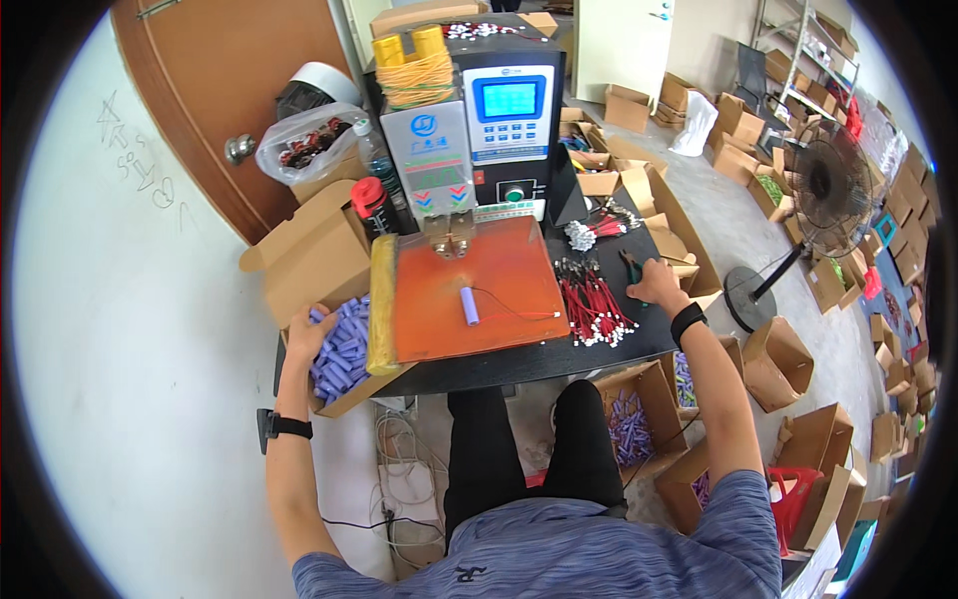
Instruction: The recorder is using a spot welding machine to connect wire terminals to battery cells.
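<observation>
At the left, my left hand [305, 331] reaches into a cardboard box of purple cylindrical battery cells [342, 351], its fingers closed around one cell at the heap's edge. My right hand [656, 284] is on the table's right side, closed on dark-handled pliers [631, 268]. Between my hands, a single purple battery cell [470, 306] with a thin dark and red lead lies on an orange mat [429, 334]. Above the mat's far edge sit the copper-coloured electrodes [449, 236] of a spot welder [429, 150].
Red wire leads with white connectors [595, 304] lie beside the mat, and another bundle [604, 230] lies behind them. A red-capped bottle [371, 205] stands left of the welder. A standing fan [826, 190] and many cardboard boxes [778, 359] fill the right floor.
</observation>
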`<state>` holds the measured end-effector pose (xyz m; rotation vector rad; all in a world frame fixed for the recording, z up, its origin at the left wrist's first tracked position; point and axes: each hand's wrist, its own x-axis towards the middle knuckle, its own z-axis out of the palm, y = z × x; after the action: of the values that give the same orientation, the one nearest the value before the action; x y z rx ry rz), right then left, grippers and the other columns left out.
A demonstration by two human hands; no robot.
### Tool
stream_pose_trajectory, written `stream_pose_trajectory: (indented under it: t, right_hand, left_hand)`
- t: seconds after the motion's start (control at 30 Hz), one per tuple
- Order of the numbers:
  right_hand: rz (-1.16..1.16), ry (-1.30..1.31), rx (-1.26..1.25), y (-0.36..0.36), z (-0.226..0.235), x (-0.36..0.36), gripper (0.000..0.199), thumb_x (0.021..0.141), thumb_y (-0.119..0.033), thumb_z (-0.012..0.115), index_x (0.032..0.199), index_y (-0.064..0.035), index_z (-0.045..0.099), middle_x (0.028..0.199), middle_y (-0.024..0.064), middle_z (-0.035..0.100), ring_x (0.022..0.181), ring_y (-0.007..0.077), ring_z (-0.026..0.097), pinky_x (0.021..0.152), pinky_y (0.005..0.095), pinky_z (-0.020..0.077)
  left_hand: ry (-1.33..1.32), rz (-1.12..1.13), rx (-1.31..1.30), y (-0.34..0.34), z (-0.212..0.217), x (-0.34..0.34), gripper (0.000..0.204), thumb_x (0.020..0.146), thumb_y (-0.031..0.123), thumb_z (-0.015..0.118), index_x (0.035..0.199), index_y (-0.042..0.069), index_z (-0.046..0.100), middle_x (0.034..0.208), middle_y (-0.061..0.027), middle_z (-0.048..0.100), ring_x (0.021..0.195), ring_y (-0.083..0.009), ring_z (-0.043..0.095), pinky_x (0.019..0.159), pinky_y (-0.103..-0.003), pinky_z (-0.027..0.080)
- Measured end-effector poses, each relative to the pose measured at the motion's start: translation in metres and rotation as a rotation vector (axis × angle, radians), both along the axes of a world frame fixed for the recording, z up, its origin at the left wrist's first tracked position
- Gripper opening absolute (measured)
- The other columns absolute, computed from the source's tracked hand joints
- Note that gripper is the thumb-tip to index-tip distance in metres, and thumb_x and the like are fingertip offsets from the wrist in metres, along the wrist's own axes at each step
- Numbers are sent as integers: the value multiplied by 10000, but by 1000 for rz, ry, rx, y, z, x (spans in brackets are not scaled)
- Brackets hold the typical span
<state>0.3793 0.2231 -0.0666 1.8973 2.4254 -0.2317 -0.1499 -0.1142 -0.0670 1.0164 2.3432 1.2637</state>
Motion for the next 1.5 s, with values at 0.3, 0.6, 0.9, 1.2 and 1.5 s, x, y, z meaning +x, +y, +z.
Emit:
stream_pose_trajectory:
  t: [0.3, 0.6, 0.9, 1.2, 1.5]
  right_hand:
    - [25, 144, 224, -3, -21, 42, 240, 702, -88, 603, 902, 43, 591, 1046, 260, 605, 1012, 411, 594, 922, 444, 483]
    - [256, 509, 383, -56, 16, 41, 261, 675, -17, 562, 930, 32, 582, 888, 229, 599, 901, 427, 579, 790, 463, 461]
    - [367, 737, 250, -113, 58, 13, 299, 658, 55, 539, 954, 24, 570, 892, 176, 582, 873, 385, 584, 774, 401, 463]
    - [440, 779, 115, -153, 86, -13, 306, 657, 101, 503, 949, 32, 569, 903, 168, 573, 859, 352, 586, 781, 363, 461]
    - [499, 835, 22, -171, 92, -23, 317, 652, 108, 483, 948, 33, 567, 859, 144, 540, 779, 271, 544, 730, 306, 443]
  left_hand:
    - [-13, -181, 55, 0, 20, 24, 156, 876, 136, 662, 892, -19, 651, 698, -19, 619, 635, -96, 556, 595, -266, 459]
    - [462, -130, 122, -9, 19, 39, 213, 892, 199, 641, 950, -6, 628, 790, -166, 651, 746, -316, 645, 671, -369, 496]
    - [451, -119, 315, 0, 19, 41, 238, 955, 227, 567, 942, -6, 614, 767, -112, 627, 701, -191, 618, 668, -315, 481]
    - [-172, -14, 515, 2, 9, 14, 318, 999, 311, 498, 922, 13, 575, 724, -43, 587, 610, -130, 591, 601, -271, 506]
    - [-692, -15, 713, -22, 50, 27, 298, 973, 307, 561, 995, 11, 593, 843, -69, 624, 590, -121, 578, 512, -264, 489]
